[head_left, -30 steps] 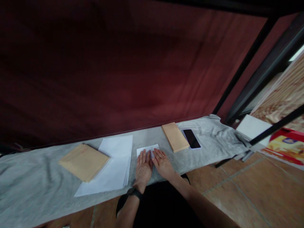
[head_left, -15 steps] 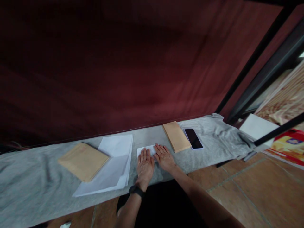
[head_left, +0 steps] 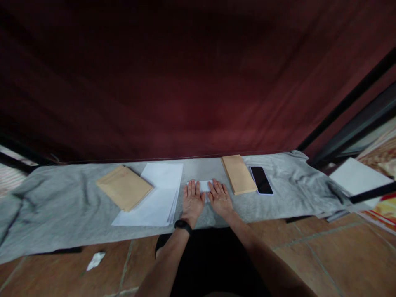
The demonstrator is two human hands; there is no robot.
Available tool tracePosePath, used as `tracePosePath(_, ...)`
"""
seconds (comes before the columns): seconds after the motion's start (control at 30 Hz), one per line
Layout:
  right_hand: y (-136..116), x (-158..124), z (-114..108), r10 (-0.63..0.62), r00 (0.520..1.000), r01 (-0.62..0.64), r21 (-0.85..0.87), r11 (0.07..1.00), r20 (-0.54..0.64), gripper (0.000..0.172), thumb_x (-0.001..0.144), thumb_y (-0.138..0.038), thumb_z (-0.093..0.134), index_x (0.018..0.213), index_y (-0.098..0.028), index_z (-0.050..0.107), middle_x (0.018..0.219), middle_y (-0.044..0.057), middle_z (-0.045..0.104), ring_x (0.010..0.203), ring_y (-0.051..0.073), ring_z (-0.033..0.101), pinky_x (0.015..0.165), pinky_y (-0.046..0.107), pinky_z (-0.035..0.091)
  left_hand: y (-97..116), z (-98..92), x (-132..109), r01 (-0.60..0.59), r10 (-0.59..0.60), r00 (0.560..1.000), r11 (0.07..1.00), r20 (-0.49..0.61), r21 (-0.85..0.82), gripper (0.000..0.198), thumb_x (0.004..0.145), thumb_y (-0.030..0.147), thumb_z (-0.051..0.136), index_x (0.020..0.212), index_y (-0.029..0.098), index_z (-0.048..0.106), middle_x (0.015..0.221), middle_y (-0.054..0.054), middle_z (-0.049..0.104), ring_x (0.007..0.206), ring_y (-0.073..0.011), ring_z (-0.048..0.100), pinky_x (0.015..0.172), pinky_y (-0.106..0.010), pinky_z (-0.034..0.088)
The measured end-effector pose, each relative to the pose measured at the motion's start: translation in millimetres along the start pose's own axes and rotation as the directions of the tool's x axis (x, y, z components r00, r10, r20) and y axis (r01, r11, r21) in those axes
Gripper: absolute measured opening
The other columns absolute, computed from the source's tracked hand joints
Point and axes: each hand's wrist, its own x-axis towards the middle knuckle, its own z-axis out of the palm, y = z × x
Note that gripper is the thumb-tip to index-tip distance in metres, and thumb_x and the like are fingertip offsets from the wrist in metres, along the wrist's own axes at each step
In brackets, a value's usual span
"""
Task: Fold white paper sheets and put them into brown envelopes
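A small folded white paper [head_left: 204, 186] lies on the grey cloth [head_left: 204, 167] in front of me, partly covered by both hands. My left hand [head_left: 193, 201] rests flat on its left part, fingers stretched forward. On its right part my right hand [head_left: 220, 199] lies flat too, fingers extended. To the left, white paper sheets [head_left: 157, 202] lie in a loose pile, with a stack of brown envelopes [head_left: 123, 187] overlapping their left side. Another brown envelope stack [head_left: 239, 175] sits just right of my right hand, beside a dark-screened phone [head_left: 261, 180].
A dark red panel [head_left: 198, 115] rises behind the cloth-covered surface. Black frame bars [head_left: 349, 99] slant at the right, near a white box [head_left: 360, 176]. A crumpled white scrap [head_left: 95, 260] lies on the brown tiled floor [head_left: 309, 255].
The view has levelled and shifted left, so things sit further right. My hands have moved apart across the folded paper, showing more of its middle. Both still lie flat.
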Motion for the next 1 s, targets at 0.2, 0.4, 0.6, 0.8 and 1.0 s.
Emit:
tracePosePath(0.2,0.0,0.5,2.1,0.014,0.999,-0.013,-0.015,1.000,0.035,0.051,0.104,-0.033,0.037,0.153,-0.018,0.040,0.158,0.013,0.036,0.145,0.028,0.036,0.119,0.049,0.024,-4.5,-4.2,-7.9,-0.151,0.153,0.988,0.987,0.035,-0.054,0.053,0.100,0.032,0.033,0.151,0.020,0.041,0.159,-0.007,0.039,0.151,-0.0250,0.026,0.123,-0.049,0.021)
tracePosePath(0.4,0.8,0.2,3.3,0.005,1.000,-0.004,-0.024,1.000,0.013,0.050,0.104,-0.034,0.036,0.152,-0.019,0.041,0.159,0.012,0.036,0.144,0.028,0.037,0.118,0.049,0.025,-9.6,-6.9,-10.7,-0.200,0.204,0.977,0.977,0.055,-0.068,0.054,0.101,0.034,0.031,0.152,0.020,0.038,0.160,-0.008,0.036,0.151,-0.0238,0.025,0.123,-0.049,0.019)
tracePosePath(0.6,0.7,-0.3,2.9,-0.001,1.000,0.001,-0.029,1.000,0.001,0.051,0.104,-0.033,0.036,0.153,-0.020,0.039,0.158,0.012,0.037,0.144,0.028,0.038,0.118,0.050,0.025,-13.8,-8.7,-11.6,-0.298,0.303,0.952,0.950,0.045,-0.096,0.051,0.101,0.035,0.032,0.151,0.025,0.040,0.161,-0.004,0.037,0.150,-0.0215,0.027,0.124,-0.050,0.018)
tracePosePath(0.8,0.7,0.6,3.2,0.008,1.000,-0.008,-0.026,1.000,0.008,0.050,0.104,-0.035,0.035,0.152,-0.019,0.042,0.158,0.011,0.038,0.143,0.028,0.039,0.117,0.049,0.026,-13.2,-9.6,-12.8,-0.305,0.308,0.951,0.949,0.035,-0.081,0.052,0.101,0.034,0.033,0.151,0.025,0.039,0.160,-0.005,0.038,0.150,-0.0212,0.027,0.124,-0.050,0.019)
tracePosePath(1.0,2.7,-5.4,-0.2,0.006,1.000,-0.006,-0.003,1.000,-0.015,0.050,0.104,-0.031,0.033,0.151,-0.016,0.043,0.155,0.010,0.043,0.143,0.026,0.039,0.117,0.047,0.026,-8.8,-13.2,-13.6,-0.295,0.299,0.953,0.953,0.045,-0.072,0.053,0.100,0.032,0.034,0.151,0.022,0.039,0.160,-0.007,0.037,0.149,-0.0232,0.031,0.123,-0.049,0.021)
